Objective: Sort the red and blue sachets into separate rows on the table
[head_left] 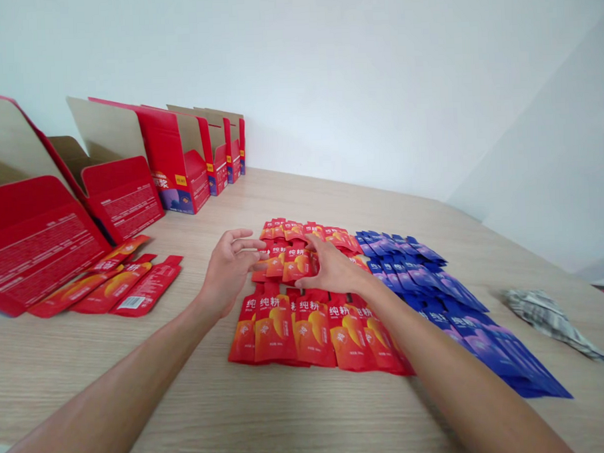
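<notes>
Red drink pouches (311,329) with yellow fruit prints lie in overlapping rows on the table before me. At the left end of the middle row of red pouches (297,263), my left hand (231,266) is open, its fingers apart and pointing right, the tips close to the pouch edges. My right hand (331,265) reaches over the same row from the right. Its thumb and forefinger are spread apart beside the pouches, and the palm hides part of the row. Whether either hand touches a pouch I cannot tell.
Blue pouches (409,275) lie in rows to the right, with a checked cloth (551,319) beyond them. Open red cartons (171,159) line the left back. Several loose red pouches (147,287) lie by the nearest cartons. A white wall (356,84) bounds the wooden table (190,405).
</notes>
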The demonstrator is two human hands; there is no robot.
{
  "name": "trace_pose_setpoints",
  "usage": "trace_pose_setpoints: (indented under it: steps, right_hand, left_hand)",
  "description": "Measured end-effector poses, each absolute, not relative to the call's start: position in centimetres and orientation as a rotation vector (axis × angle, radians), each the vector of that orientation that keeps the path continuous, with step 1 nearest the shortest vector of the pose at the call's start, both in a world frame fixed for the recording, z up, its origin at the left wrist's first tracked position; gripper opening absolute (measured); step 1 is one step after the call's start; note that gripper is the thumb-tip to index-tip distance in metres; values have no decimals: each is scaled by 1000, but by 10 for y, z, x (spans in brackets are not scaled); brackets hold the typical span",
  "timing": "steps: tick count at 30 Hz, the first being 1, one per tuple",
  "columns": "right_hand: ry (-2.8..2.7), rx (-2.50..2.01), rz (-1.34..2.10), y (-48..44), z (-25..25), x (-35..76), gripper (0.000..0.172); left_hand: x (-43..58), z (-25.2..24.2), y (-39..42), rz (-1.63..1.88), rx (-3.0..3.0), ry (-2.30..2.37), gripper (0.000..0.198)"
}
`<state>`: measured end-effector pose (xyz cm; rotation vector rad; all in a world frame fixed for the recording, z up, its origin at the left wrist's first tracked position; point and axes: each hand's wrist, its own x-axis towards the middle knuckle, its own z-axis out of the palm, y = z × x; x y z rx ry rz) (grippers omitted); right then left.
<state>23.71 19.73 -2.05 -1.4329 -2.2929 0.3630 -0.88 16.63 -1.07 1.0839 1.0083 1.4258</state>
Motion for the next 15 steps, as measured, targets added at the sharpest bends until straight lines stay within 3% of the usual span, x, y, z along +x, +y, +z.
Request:
trace_pose_setpoints:
  steps: [6,9,12,15]
  right_hand:
    - [-2302,-1484,408,199,-24,240,116]
    - [-2316,-1473,380,196,-23,241,117]
    - [-2326,-1427,329,192,-21,245,117]
    - [-2333,-1376,301,187,-19,250,114]
  left_hand:
    - [-12,-15,174,1452,1262,1097,46]
    - [-29,-5,178,1382,1692,1410,42]
    - [-64,14,178,979,2143,1953,30]
    - [-106,28,178,535,2083,2381,25]
